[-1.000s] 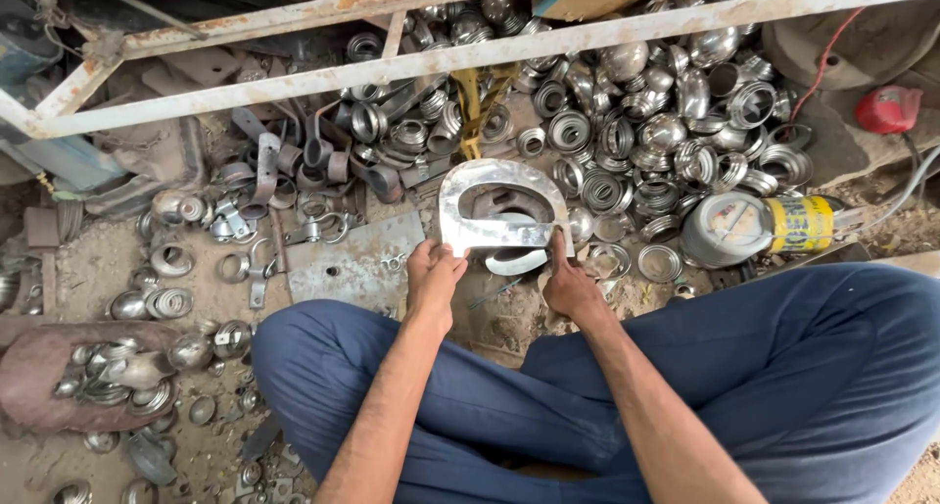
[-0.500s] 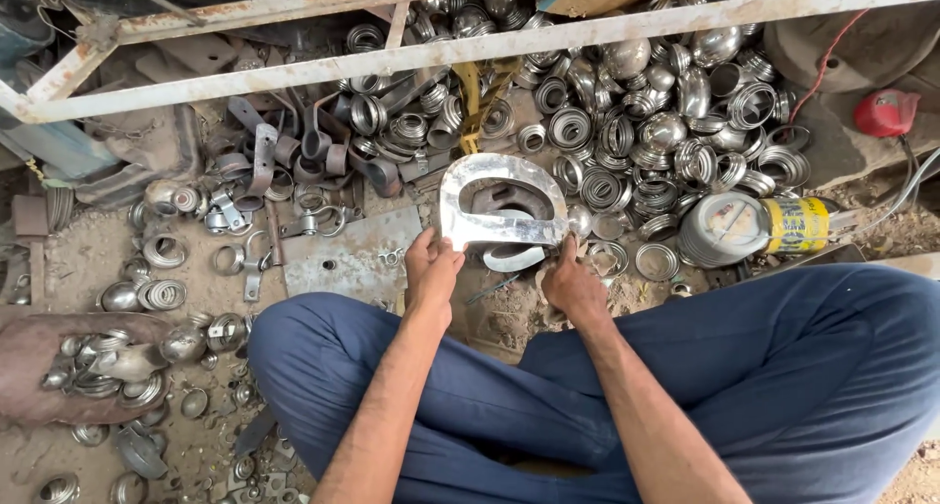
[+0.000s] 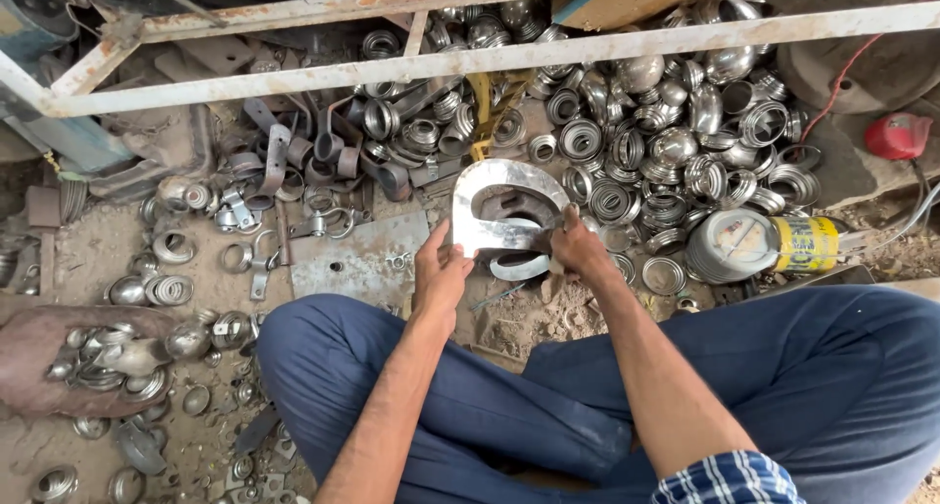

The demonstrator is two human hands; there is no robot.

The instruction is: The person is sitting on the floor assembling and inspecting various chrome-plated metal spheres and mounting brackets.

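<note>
Both hands, the left hand (image 3: 443,274) and right hand (image 3: 580,251), grip a curved shiny metal piece (image 3: 504,215) low over the dirt floor (image 3: 98,249), just before a heap of metal rings (image 3: 676,161), beside a lidded yellow can (image 3: 759,246).

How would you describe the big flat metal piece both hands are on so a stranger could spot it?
Start at the heap of shiny ribbed metal rings under the rusty white bar. At its near edge, both hands grip one flat silvery C-shaped plate; it is broad, open-sided and far larger than any ring.
</note>
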